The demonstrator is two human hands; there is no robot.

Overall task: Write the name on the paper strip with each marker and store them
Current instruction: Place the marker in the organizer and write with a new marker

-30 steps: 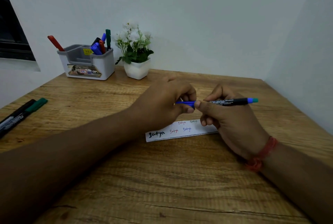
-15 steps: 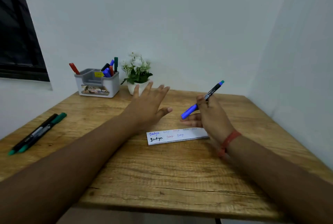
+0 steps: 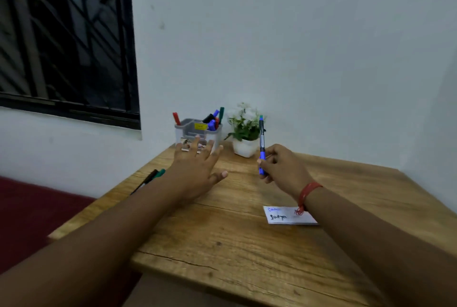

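Observation:
My right hand (image 3: pixel 282 167) grips a capped blue marker (image 3: pixel 261 143), which stands almost upright with its blue cap down in my fingers. My left hand (image 3: pixel 195 169) is open with spread fingers, stretched out just in front of the grey marker holder (image 3: pixel 191 132) at the back of the table. Several markers stick out of the holder. The white paper strip (image 3: pixel 284 216) with the name written in several colours lies near my right wrist, partly hidden by my forearm. Two more markers, one black and one green (image 3: pixel 152 177), lie at the table's left edge.
A white pot with a flowering plant (image 3: pixel 244 138) stands right of the holder against the wall. The wooden table (image 3: pixel 235 232) fills a corner, with walls behind and to the right. A barred window is at the upper left, a red floor below left.
My hands parted after the cap went onto the blue marker. Both then reached toward the holder, the marker swinging upright. The view has lifted and turned left.

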